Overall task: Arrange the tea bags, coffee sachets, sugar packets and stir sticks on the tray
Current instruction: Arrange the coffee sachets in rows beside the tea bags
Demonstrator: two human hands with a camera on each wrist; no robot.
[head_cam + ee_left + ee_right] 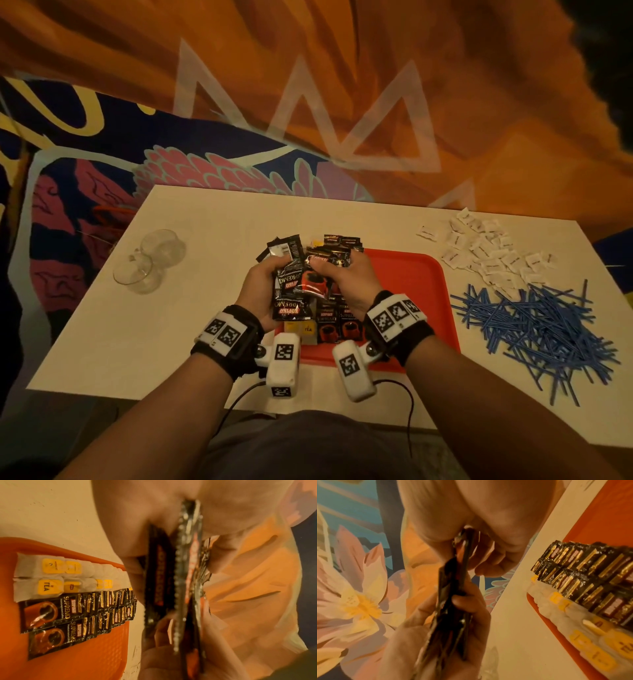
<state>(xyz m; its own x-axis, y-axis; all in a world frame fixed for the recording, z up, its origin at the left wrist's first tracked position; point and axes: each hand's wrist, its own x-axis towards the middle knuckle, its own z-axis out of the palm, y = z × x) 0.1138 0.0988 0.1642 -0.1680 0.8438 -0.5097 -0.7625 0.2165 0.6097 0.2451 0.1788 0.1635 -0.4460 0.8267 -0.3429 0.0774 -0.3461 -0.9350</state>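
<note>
Over the white table, both hands' grips clamp one coffee-sachet bundle.

You have the tray at the table's middle. On it, tea bags lie in rows at its left edge, sachets just right of them. Both hands hold more sachets above it. Sugar packets lie far right, sticks before them, cups to the left.

Both forearms reach up from the frame's bottom edge and meet at centre. Left hand and right hand, fingers curled, grip one shared bundle of sachets.
</note>
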